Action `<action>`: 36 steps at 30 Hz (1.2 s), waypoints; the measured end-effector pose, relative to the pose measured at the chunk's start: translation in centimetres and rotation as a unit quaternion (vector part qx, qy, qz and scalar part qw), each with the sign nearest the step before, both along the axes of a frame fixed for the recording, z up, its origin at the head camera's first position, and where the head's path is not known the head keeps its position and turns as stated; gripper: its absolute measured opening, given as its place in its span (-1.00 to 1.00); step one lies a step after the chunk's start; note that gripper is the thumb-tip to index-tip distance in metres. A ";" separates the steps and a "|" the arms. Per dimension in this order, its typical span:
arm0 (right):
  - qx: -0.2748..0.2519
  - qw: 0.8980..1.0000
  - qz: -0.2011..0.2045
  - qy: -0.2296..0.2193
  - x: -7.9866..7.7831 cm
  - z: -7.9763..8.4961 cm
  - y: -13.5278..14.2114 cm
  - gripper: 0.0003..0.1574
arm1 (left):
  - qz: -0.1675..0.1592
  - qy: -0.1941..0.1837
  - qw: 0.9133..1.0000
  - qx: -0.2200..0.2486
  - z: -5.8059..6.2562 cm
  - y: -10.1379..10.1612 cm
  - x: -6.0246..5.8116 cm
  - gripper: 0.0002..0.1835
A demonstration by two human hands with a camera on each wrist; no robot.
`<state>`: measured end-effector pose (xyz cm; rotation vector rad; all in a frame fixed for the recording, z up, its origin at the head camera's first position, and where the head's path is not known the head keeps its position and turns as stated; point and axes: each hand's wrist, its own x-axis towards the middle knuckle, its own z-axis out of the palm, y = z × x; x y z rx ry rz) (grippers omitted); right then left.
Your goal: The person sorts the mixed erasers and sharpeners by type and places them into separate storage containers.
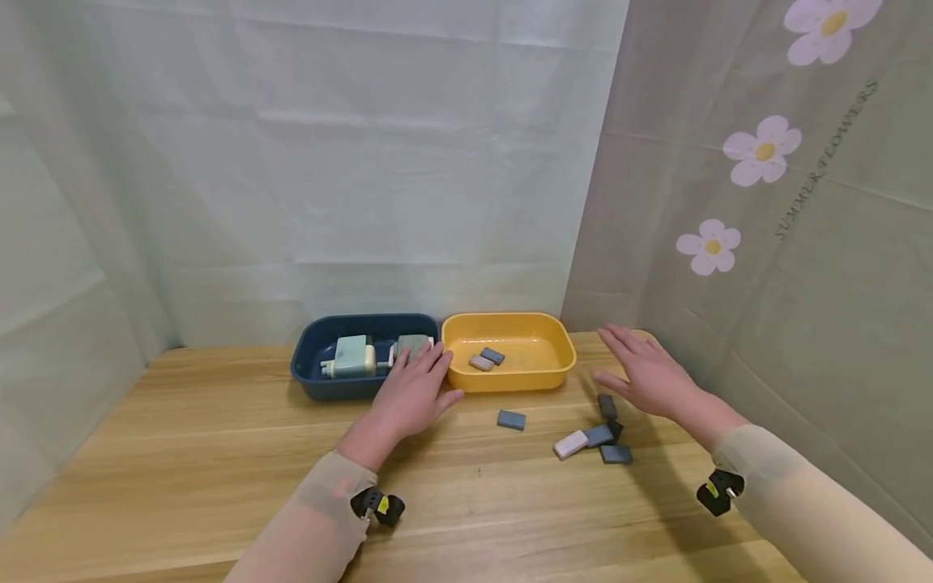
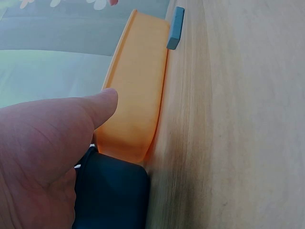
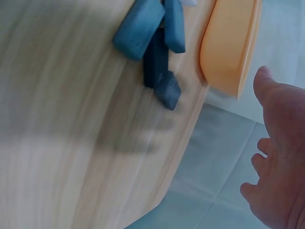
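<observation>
My left hand (image 1: 412, 393) lies over the front right corner of a dark blue bin (image 1: 309, 380), fingers extended toward the seam with a yellow bin (image 1: 539, 380). It holds nothing. Inside the blue bin are a pale green boxy item (image 1: 351, 356) with a cream end and prongs, and a grey-green one (image 1: 413, 344) partly hidden by my fingers. My right hand (image 1: 652, 374) hovers over the table right of the yellow bin, thumb apart and fingers stretched out, also without a thing in it. Below it lies a cluster of small rectangular blocks, among them a white block (image 1: 571, 444) and a dark block (image 1: 607, 406).
Two blocks, one grey (image 1: 481, 363) and one blue-grey (image 1: 492, 355), lie in the yellow bin. A single blue-grey block (image 1: 512, 419) lies on the wooden table (image 1: 219, 453) in front of it. Behind the table hangs a pale curtain (image 1: 364, 178); a flowered curtain (image 1: 816, 308) borders the right.
</observation>
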<state>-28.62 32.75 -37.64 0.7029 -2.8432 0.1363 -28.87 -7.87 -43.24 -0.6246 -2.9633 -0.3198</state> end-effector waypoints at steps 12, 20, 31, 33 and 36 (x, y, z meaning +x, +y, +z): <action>0.012 1.000 -0.014 -0.011 0.9 -0.6 1.3 0.03 | -0.002 0.005 1.000 0.001 0.0 -0.2 0.1 -0.11; 0.004 1.000 0.011 0.025 1.8 -1.8 2.4 -0.09 | -0.002 -0.001 1.000 0.002 -0.1 -0.1 -0.1 -0.11; 0.025 0.999 0.022 0.032 1.8 -3.6 3.6 -0.16 | 0.001 0.002 1.000 0.000 -0.1 -0.2 -0.1 -0.10; 0.036 0.999 0.015 0.026 2.0 -3.8 3.6 -0.16 | 0.000 0.002 1.000 0.000 -0.1 -0.1 -0.2 -0.11; 0.038 0.999 0.006 0.017 2.2 -4.0 3.7 -0.17 | 0.001 -0.001 1.000 0.001 -0.1 0.0 -0.2 -0.11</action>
